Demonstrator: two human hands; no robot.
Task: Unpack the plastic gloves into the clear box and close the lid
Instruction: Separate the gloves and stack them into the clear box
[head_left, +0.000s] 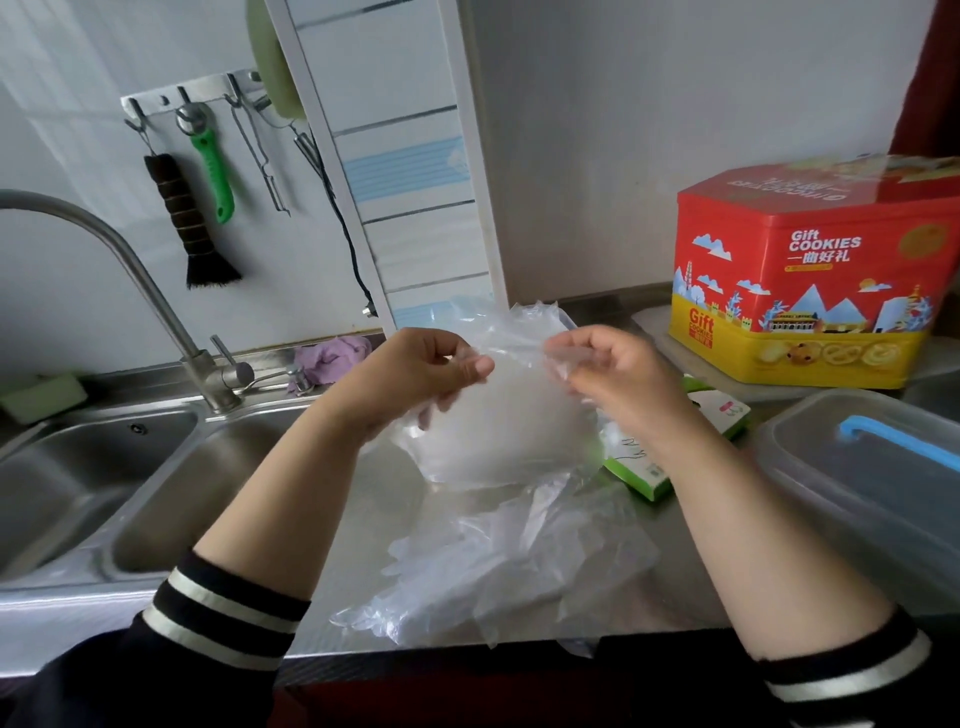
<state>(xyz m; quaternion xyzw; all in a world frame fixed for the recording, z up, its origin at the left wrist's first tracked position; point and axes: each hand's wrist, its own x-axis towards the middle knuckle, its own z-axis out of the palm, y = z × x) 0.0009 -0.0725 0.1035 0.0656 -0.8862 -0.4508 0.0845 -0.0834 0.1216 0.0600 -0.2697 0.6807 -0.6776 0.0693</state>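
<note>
A clear plastic packet (498, 436) full of whitish plastic gloves hangs above the steel counter. My left hand (415, 369) pinches its top edge on the left, and my right hand (618, 374) pinches the same edge on the right. Below the packet, a loose heap of transparent gloves (509, 571) lies on the counter near its front edge. The clear box (872, 499) with a blue clip on its lid stands at the right; its lid sits on top.
A double steel sink (104, 488) with a tall tap (156, 301) fills the left. A red and yellow cookie tin (810, 291) stands at the back right. A green and white card (691, 436) lies behind my right wrist. Utensils hang on wall hooks (208, 171).
</note>
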